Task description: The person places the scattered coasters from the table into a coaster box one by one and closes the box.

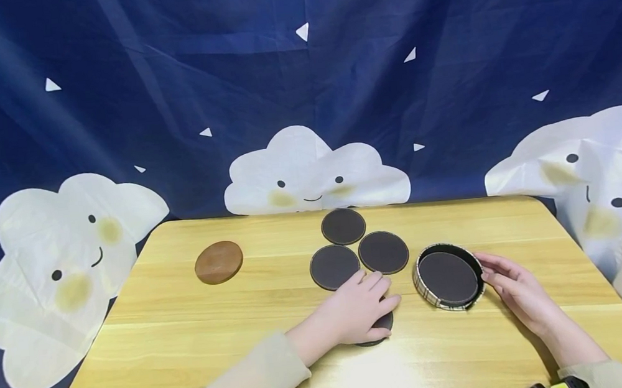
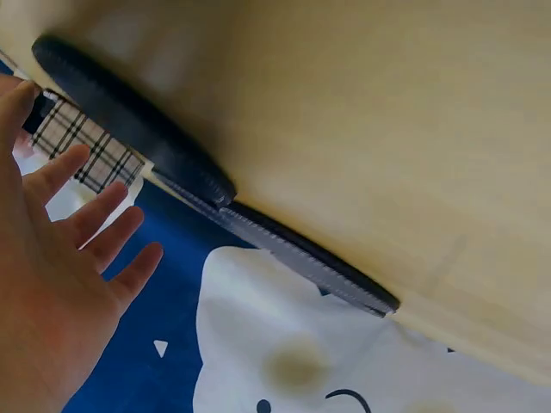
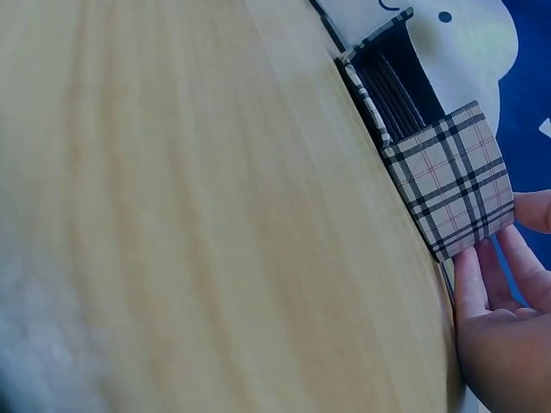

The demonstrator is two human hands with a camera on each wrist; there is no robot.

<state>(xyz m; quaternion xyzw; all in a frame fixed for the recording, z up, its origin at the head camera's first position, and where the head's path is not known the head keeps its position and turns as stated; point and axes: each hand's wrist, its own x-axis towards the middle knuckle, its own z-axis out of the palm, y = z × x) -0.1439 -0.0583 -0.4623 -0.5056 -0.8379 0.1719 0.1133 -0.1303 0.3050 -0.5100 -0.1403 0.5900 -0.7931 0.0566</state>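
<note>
My left hand (image 1: 358, 311) lies over a black round coaster (image 1: 384, 322), covering much of it, with its fingers spread beyond the far side and the thumb by the near edge. In the left wrist view its fingers stretch out loosely beside dark coasters with stitched edges (image 2: 129, 120). On the right, my right hand (image 1: 523, 292) holds the side of a round plaid coaster holder (image 3: 456, 185), thumb at the rim and fingertips against the outer wall. A black coaster (image 1: 447, 277) lies inside the holder; through the wall's gap, several stacked edges (image 3: 392, 95) show.
Three more black coasters, a far one (image 1: 343, 226), a left one (image 1: 333, 267) and a right one (image 1: 384, 252), lie beyond my left hand. A brown disc (image 1: 219, 263) lies at the left of the wooden table (image 1: 190, 343). A blue cloud-patterned curtain (image 1: 256, 87) hangs behind.
</note>
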